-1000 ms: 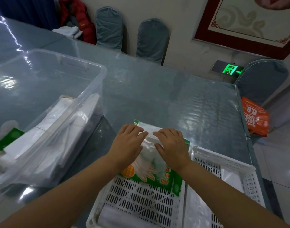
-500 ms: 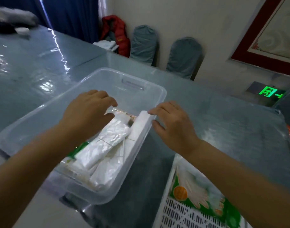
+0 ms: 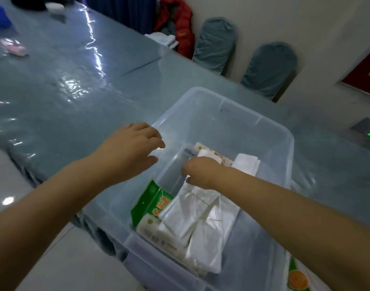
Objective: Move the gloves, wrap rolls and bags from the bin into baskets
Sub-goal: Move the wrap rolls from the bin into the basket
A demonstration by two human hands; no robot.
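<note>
A clear plastic bin (image 3: 280, 143) stands on the table in the middle of the view. Inside lie bundles of clear plastic bags (image 3: 192, 217), a green glove packet (image 3: 152, 202) at the near left, a white pack (image 3: 246, 164) and a printed packet (image 3: 213, 154) farther back. My right hand (image 3: 200, 173) is down in the bin, fingers curled onto the top end of the bag bundle; a firm grip cannot be made out. My left hand (image 3: 133, 143) hovers open over the bin's left rim. Another green glove packet (image 3: 297, 278) shows at the bottom right edge.
The bin stands at the near edge of a grey-blue table (image 3: 64, 91) under glossy film. Covered chairs (image 3: 268, 68) and a red jacket (image 3: 179, 24) stand against the far wall. Small pink and white objects (image 3: 16, 49) lie at the far left.
Both hands left the glove packet laid in the white basket and swung left to the bin. My right hand dropped inside onto the bags; my left hand moved out over the left rim.
</note>
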